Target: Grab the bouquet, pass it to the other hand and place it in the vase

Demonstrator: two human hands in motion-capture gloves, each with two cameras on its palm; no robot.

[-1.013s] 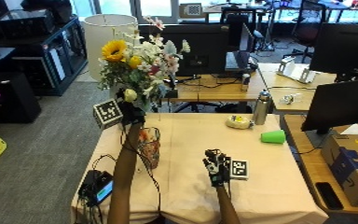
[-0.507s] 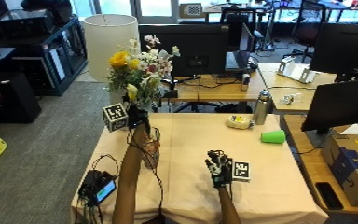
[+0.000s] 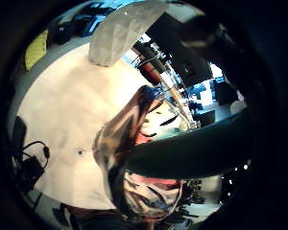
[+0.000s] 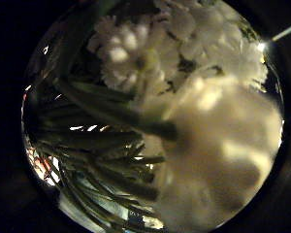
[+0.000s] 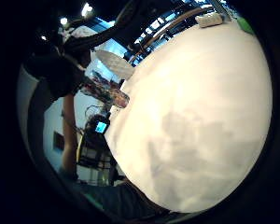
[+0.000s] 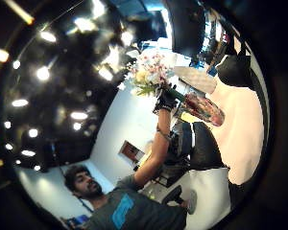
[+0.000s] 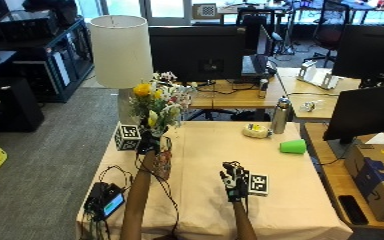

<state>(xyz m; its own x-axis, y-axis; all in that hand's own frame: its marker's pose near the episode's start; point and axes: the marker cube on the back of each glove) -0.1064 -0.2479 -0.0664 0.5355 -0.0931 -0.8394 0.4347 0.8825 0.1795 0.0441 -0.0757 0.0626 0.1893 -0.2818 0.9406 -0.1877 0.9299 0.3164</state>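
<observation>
The bouquet (image 7: 157,102), yellow and white flowers on green stems, stands upright at the table's left side. My left hand (image 7: 147,143) grips its stems just above the glass vase (image 7: 163,161). From the right thumb side palm view, the bouquet (image 6: 146,74) and left hand (image 6: 168,101) show the stems running down to the mouth of the vase (image 6: 204,109). How deep they sit I cannot tell. White blooms (image 4: 136,53) fill the left thumb side palm view. My right hand (image 7: 234,179) hovers over the middle of the table (image 7: 292,195), fingers relaxed, holding nothing.
A white lamp (image 7: 120,50) stands behind the bouquet. A green cup (image 7: 293,146), a metal bottle (image 7: 282,115) and a small yellowish object (image 7: 255,131) sit at the back right. A device with a lit screen (image 7: 109,201) and cables lies at the front left corner.
My left hand has brought the bouquet down and slightly right, from well above the vase to its mouth. The right hand has stayed over the table.
</observation>
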